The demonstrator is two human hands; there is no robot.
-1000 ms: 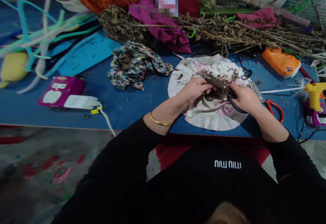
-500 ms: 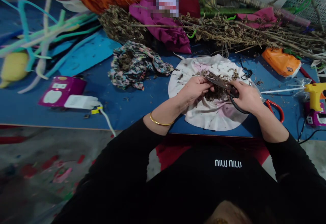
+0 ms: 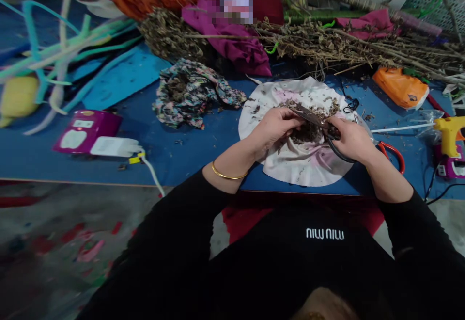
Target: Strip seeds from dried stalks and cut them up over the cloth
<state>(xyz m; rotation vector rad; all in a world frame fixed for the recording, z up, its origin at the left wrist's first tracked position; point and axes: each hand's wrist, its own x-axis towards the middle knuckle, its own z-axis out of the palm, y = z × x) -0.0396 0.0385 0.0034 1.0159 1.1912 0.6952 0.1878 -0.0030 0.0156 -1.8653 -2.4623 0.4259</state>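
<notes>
My right hand (image 3: 350,136) is closed around the black handles of a pair of scissors (image 3: 310,116), whose dark blades point left toward my other hand. My left hand (image 3: 278,128) is pinched near the blade tips; whatever lies between its fingers is too small to make out. Beneath both hands, a heap of crumbled dried leaves (image 3: 304,135) rests on a round white cloth (image 3: 305,167) with pinkish stains. Loose leaf bits are scattered over the cloth.
Left of the cloth lies a crumpled floral cloth (image 3: 189,111) holding leaf bits. Dried stalks (image 3: 327,43) stretch along the back. On the right are red-handled scissors (image 3: 394,155), an orange packet (image 3: 401,88) and a yellow glue gun (image 3: 448,136). A purple box (image 3: 87,128) sits at left.
Both hands stay almost in place over the leaf heap. The fingers of my left hand have shifted slightly near the scissor tips. The whole view has drifted a little.
</notes>
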